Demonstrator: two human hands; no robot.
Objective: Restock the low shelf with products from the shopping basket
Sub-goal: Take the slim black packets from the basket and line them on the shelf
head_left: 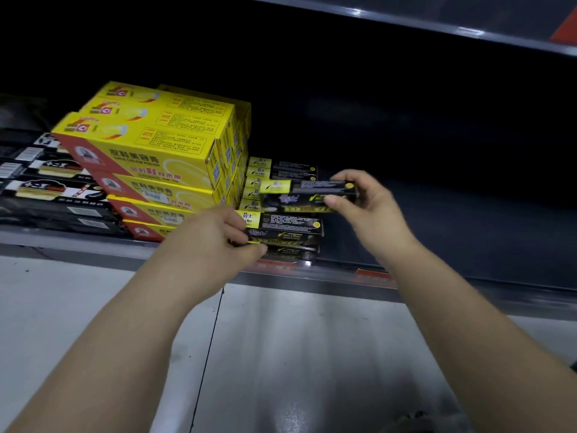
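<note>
Probably light and stiff, the black box (307,195) is pinched by its right end in the right grip (365,201), just above the black stack (282,228) on the low shelf (437,254). The left grip (215,235) pinches that stack's left end. Cardboard corners likely crush, so hold the ends. Yellow boxes (150,145) crowd the stack's left; bare shelf shows to its right.
</note>
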